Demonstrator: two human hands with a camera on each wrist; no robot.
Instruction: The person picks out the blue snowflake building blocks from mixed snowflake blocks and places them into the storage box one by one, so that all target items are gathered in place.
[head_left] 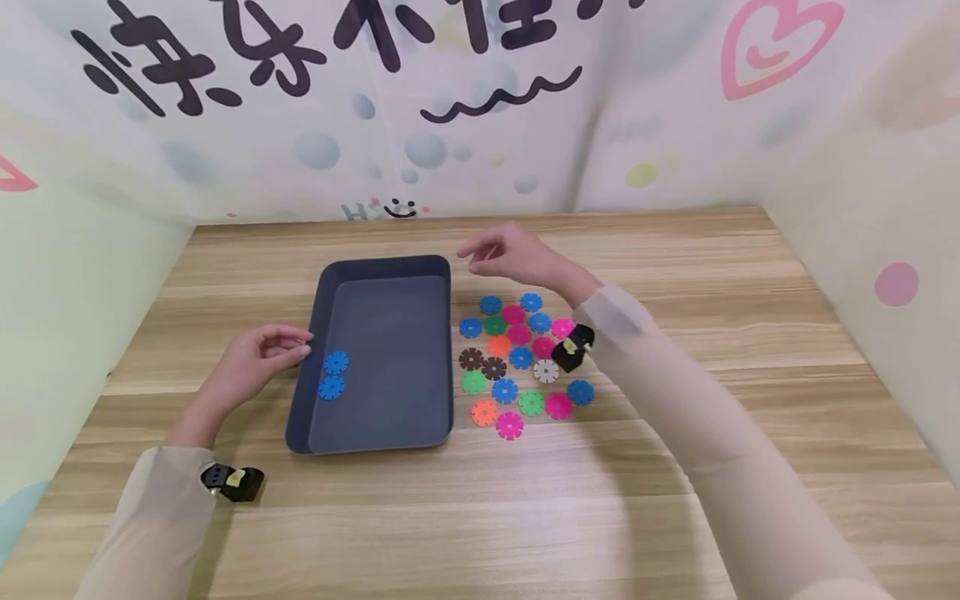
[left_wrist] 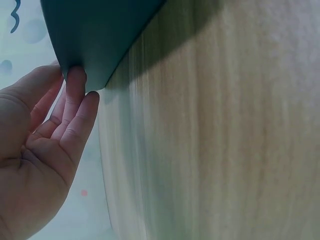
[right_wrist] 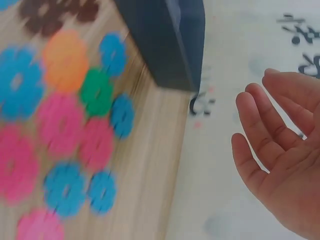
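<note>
Against the left wall of the dark blue rectangular plastic tray point(head_left: 390, 283), my left hand point(head_left: 255, 358) rests, fingers point(left_wrist: 75, 100) relaxed and touching it. At three o'clock of the tray lies a cluster of coloured snowflake-shaped plastic discs point(head_left: 517, 358), blurred in the right wrist view. My right hand point(head_left: 510, 254) hovers above them, loosely spread and empty. Two blue snowflake discs point(head_left: 333, 375) lie inside, near nine o'clock. Bare wooden tabletop point(head_left: 675, 500) lies all round.

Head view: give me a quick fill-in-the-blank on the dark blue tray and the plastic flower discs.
The dark blue rectangular tray holds ___ blue discs.
The left hand touches the tray's ___ wall.
The right hand holds ___.
The pile of coloured plastic flower discs lies ___ of the tray.

Missing: two; left; nothing; right
</note>
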